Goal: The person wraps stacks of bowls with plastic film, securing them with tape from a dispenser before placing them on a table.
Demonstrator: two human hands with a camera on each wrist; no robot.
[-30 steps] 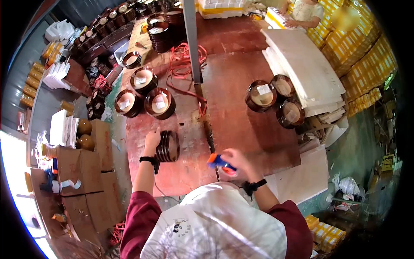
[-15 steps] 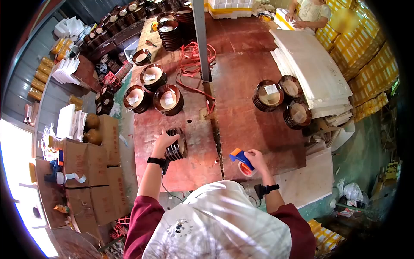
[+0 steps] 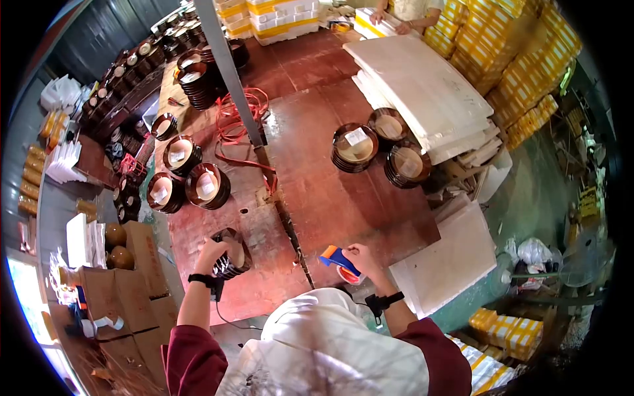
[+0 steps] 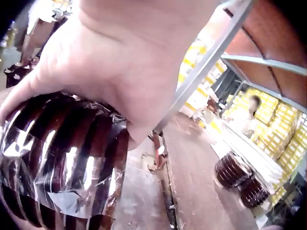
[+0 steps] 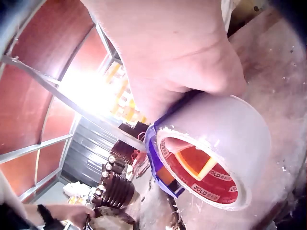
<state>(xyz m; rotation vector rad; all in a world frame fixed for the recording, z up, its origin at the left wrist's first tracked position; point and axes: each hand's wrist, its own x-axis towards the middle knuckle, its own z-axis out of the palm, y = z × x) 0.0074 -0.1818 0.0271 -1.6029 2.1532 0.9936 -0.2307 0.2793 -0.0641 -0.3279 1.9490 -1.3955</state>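
My left hand (image 3: 210, 256) grips a stack of dark brown glazed bowls (image 3: 232, 259) lying on its side at the table's near left. In the left wrist view, shiny clear tape runs across the ridged sides of the bowls (image 4: 62, 163), under the spread thumb and fingers. A blue and orange tape dispenser (image 3: 339, 259) is held in my right hand (image 3: 364, 260), to the right of the stack and over the near table edge. The right wrist view shows its wide tape roll (image 5: 232, 132) with a red printed core; the palm hides most of the handle.
Three bowl stacks (image 3: 207, 186) with paper labels stand beyond my left hand, and three more (image 3: 355, 146) at the right beside white foam sheets (image 3: 422, 92). A metal post (image 3: 231, 66) and red strapping (image 3: 231, 122) occupy the middle. Another person (image 3: 411, 12) works at the far side.
The left hand has shifted from the stack's left side to over its top. My right hand, blurred earlier, is now steadier with the dispenser. The head view has turned, shifting the scene.
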